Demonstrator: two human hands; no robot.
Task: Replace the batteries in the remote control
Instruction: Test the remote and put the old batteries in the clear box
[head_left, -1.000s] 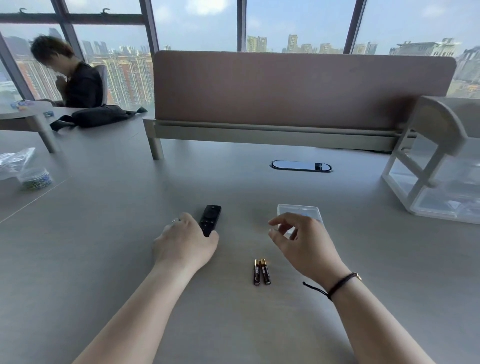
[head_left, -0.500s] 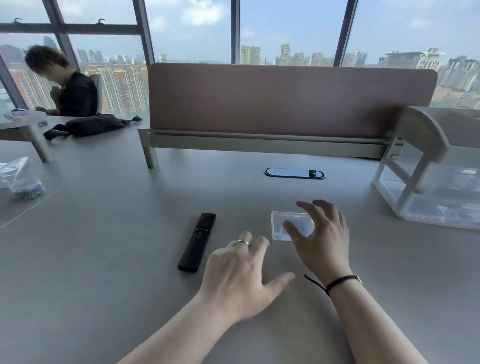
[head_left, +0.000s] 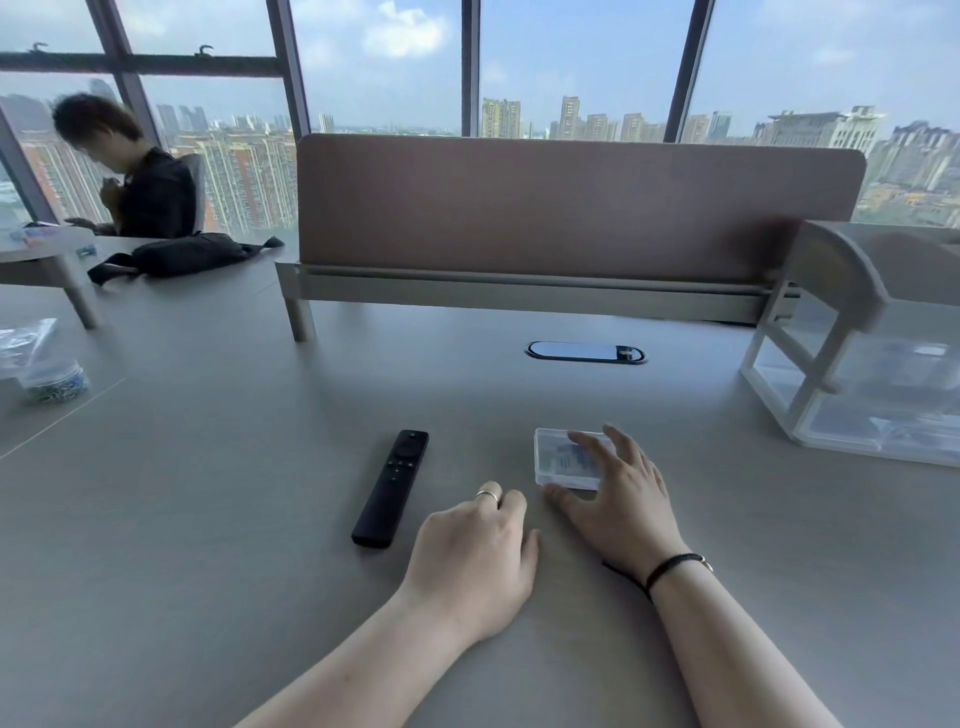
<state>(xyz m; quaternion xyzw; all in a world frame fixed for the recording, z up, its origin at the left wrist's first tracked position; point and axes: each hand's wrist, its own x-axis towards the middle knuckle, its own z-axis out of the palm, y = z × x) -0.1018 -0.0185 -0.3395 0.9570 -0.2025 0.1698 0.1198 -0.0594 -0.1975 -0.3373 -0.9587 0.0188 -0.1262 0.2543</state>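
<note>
From the head camera, the remote control (head_left: 390, 488) lies button-side up on the grey desk (head_left: 208, 519), untouched, just left of both hands. The risk here, as I read it: that small clear plastic box (head_left: 563, 460) looks light and slick, so a careless pinch could send it skidding or pop it open and scatter whatever is inside. The right hand (head_left: 621, 501) is spread wide over the box, fingers draped across its top and thumb at its near edge, touching but not clamped. The left hand (head_left: 475, 564) rests knuckles-up on the desk, fingers curled under; whether it covers anything, I cannot tell. No batteries are visible.
</note>
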